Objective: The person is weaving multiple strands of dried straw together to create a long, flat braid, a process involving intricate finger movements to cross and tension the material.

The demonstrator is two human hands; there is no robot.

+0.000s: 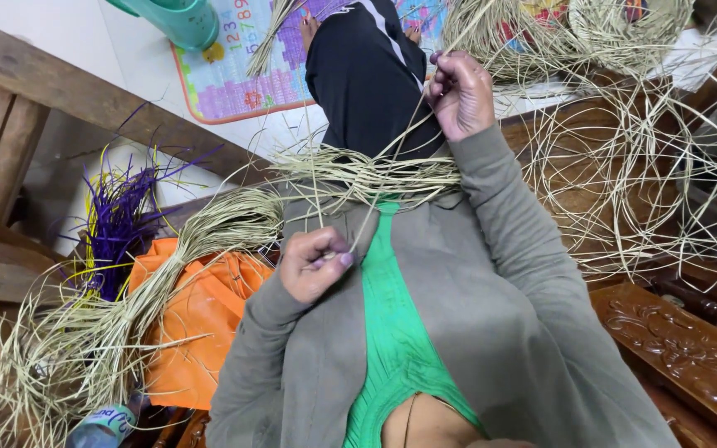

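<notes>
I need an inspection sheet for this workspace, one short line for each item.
Surface: the lap, black trousers, with a straw bundle lying across it.
Job's things: a thin straw strand stretched between both hands.
Clutter: purple strands, orange cloth, loose straw coils, plastic bottle.
Grippers: left hand and right hand both pinch the strand.
Cables: nothing seen.
Surroundings: carved wooden furniture, colourful mat, green container.

I am sitting in a home used for weaving: carved wooden furniture [690, 348], a children's number mat [234, 75] and heaps of straw fibres [76, 348] are surrounding me.
</notes>
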